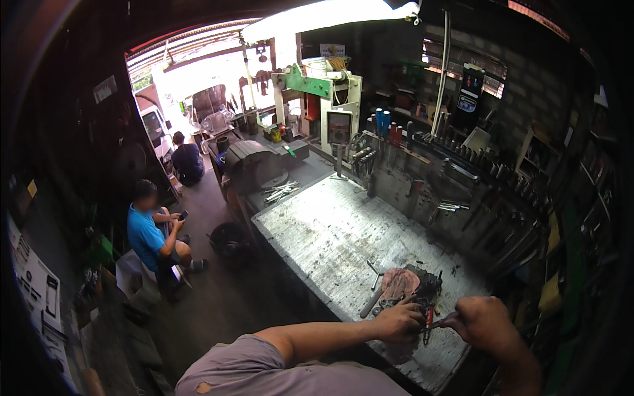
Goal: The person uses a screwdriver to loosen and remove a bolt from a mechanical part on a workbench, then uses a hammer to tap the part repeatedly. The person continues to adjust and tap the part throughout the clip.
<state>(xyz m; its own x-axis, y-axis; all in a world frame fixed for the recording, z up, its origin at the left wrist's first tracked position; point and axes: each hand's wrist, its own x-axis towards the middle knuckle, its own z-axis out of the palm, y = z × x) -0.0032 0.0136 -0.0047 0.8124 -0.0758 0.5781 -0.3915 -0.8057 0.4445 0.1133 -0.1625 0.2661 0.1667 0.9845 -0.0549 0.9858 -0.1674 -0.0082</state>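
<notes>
Person's grey shirt (290, 381) nearest. Dark floor tub (229, 239): contents too dark to tell. Left hand (400, 321) curled by metal parts (379, 307) on workbench (310, 228); grip unclear. Dark-handled tool (448, 321) between hands, axis roughly left-right, tip toward left hand; right hand (487, 322), nearer, clenched round handle.

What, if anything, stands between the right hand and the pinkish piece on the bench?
In this view, a red item and part of the dark mechanism lie between the right hand and the pinkish piece; the left hand crowds the near side.
</notes>
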